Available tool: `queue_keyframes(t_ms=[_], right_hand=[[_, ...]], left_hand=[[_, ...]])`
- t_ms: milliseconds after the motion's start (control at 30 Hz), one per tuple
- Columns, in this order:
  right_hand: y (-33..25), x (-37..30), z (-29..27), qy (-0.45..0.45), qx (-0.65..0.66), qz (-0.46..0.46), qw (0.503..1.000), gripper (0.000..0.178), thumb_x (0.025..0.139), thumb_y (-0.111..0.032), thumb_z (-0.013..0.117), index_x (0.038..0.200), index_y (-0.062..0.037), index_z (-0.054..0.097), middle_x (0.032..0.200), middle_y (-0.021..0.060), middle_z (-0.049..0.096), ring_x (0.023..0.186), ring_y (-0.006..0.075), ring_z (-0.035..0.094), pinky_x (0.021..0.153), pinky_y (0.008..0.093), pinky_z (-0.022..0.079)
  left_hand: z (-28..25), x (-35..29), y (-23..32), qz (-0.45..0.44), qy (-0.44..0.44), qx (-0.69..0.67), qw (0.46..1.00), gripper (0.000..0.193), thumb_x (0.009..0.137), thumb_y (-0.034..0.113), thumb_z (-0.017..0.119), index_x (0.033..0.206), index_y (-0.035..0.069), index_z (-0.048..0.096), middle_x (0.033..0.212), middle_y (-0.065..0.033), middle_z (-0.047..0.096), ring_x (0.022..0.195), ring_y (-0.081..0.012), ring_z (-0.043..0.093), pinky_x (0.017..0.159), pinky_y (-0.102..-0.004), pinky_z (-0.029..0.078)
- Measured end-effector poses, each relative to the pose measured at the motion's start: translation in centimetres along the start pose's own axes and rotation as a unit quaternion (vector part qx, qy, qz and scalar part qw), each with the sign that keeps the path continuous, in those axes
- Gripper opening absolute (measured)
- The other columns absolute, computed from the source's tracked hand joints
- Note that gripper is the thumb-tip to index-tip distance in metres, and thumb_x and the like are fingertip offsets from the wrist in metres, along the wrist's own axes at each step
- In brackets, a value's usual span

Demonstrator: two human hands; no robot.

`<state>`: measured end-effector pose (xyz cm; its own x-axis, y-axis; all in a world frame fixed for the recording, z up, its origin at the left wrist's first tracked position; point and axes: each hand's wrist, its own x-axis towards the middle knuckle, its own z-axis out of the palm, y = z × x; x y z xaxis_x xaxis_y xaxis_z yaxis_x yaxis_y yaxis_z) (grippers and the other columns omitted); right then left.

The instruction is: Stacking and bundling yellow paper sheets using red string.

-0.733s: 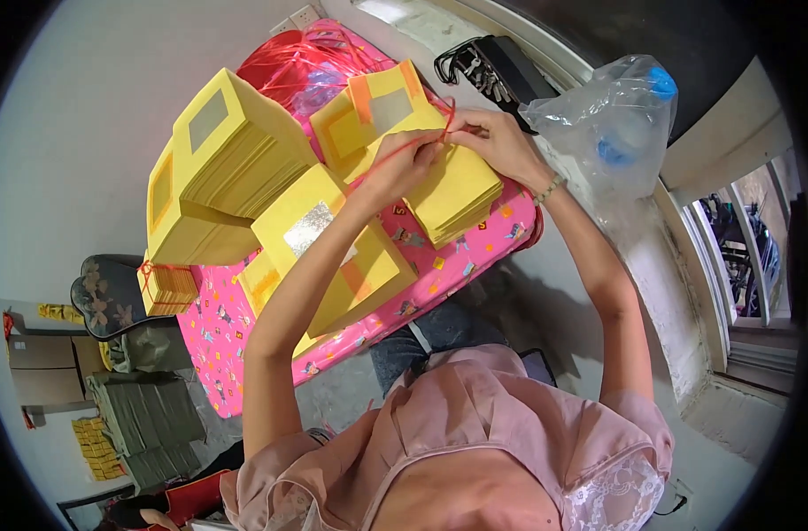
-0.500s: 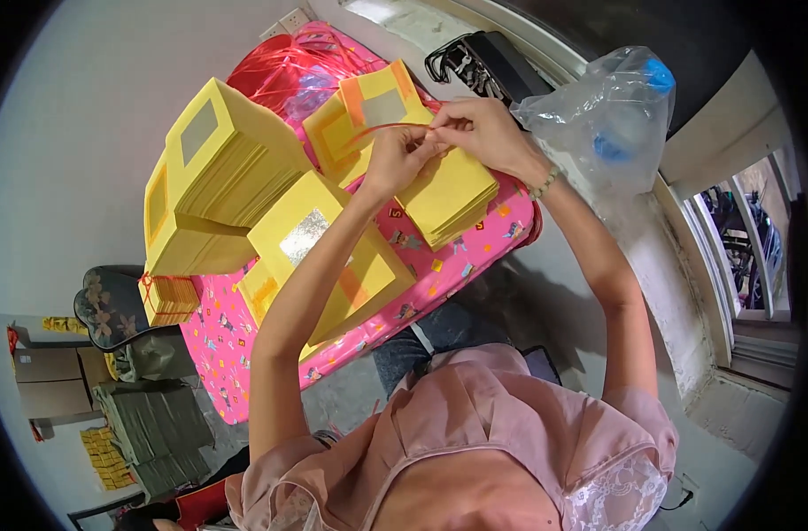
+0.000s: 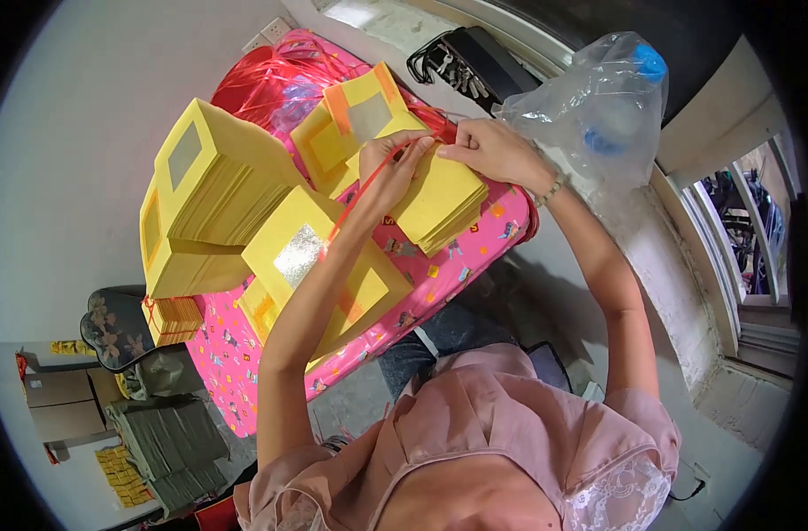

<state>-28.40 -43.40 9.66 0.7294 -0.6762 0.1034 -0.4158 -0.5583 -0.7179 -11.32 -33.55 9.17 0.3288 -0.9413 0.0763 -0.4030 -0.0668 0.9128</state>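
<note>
A stack of yellow paper sheets (image 3: 441, 199) lies near the table's right end, with both hands over its far part. My left hand (image 3: 393, 173) is closed, pinching a red plastic string (image 3: 379, 170). The string's loose end trails back across my left forearm. At the stack's far right edge, my right hand (image 3: 497, 152) is curled, its thumb on the top sheet. Whatever its fingers hold is hidden. Behind my left hand lie more yellow sheets with orange and silver patches (image 3: 368, 115).
Tall yellow paper stacks (image 3: 231, 190) and a silver-patched stack (image 3: 333, 257) stand left on the pink patterned table cover (image 3: 222, 376). A small tied bundle (image 3: 173, 320) sits at its left edge. Red string (image 3: 253, 88) heaps behind. A clear plastic bag (image 3: 612, 115) rests on the ledge.
My hands have moved apart from their shared pinch at the string. The right hand has shifted right; the string's loose end has swung down over my left forearm. The view has shifted slightly.
</note>
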Motion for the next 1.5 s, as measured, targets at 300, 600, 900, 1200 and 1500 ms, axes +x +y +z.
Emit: queue_keyframes(t_ms=[300,600,900,1200,1500], right_hand=[[-0.3,0.4,0.6,-0.006,0.002,0.021,1.0,0.046,0.079,-0.046,0.07,0.068,-0.0025,0.059,0.059,0.0074,0.058,0.053,0.0145,0.051,0.051,0.0316,0.04],[0.6,0.4,2.0,-0.019,0.113,0.095,0.989,0.035,0.082,-0.035,0.068,0.073,-0.0031,0.06,0.062,0.0002,0.057,0.058,0.0064,0.048,0.051,0.0265,0.037],[2.4,1.3,2.9,-0.059,0.173,0.108,0.977,0.031,0.087,-0.033,0.068,0.079,-0.0038,0.06,0.072,-0.0019,0.058,0.064,0.0045,0.048,0.054,0.0231,0.038],[1.2,2.1,3.4,0.009,0.465,0.1,0.88,0.023,0.09,-0.029,0.065,0.1,-0.0078,0.063,0.086,-0.0037,0.059,0.077,0.0015,0.051,0.068,0.0184,0.041],[4.3,2.3,7.4,0.237,0.325,0.067,0.913,0.024,0.09,-0.022,0.063,0.082,-0.0003,0.058,0.072,0.0075,0.067,0.066,0.0134,0.064,0.065,0.0295,0.048]], left_hand=[[0.2,0.1,-0.2,0.093,0.027,0.062,0.993,0.017,0.088,0.015,0.065,0.098,0.002,0.071,0.08,-0.0104,0.068,0.068,-0.0133,0.058,0.063,-0.0276,0.047],[0.9,0.3,-1.3,0.154,0.064,0.035,0.985,0.015,0.088,0.014,0.065,0.095,0.002,0.071,0.081,-0.012,0.067,0.074,-0.0179,0.061,0.068,-0.0284,0.048],[0.7,0.3,-2.0,0.079,0.03,-0.007,0.996,0.015,0.091,0.012,0.063,0.1,0.001,0.07,0.085,-0.0019,0.067,0.079,-0.0057,0.056,0.072,-0.0208,0.046],[0.7,0.0,-1.6,0.104,0.06,0.017,0.993,0.016,0.089,0.015,0.065,0.096,0.002,0.07,0.075,-0.0101,0.068,0.067,-0.0119,0.059,0.066,-0.0265,0.048],[-1.1,-0.9,-2.8,0.242,0.039,0.101,0.964,0.01,0.085,0.007,0.066,0.092,0.001,0.069,0.09,-0.0138,0.069,0.095,-0.0287,0.066,0.086,-0.0349,0.049]])
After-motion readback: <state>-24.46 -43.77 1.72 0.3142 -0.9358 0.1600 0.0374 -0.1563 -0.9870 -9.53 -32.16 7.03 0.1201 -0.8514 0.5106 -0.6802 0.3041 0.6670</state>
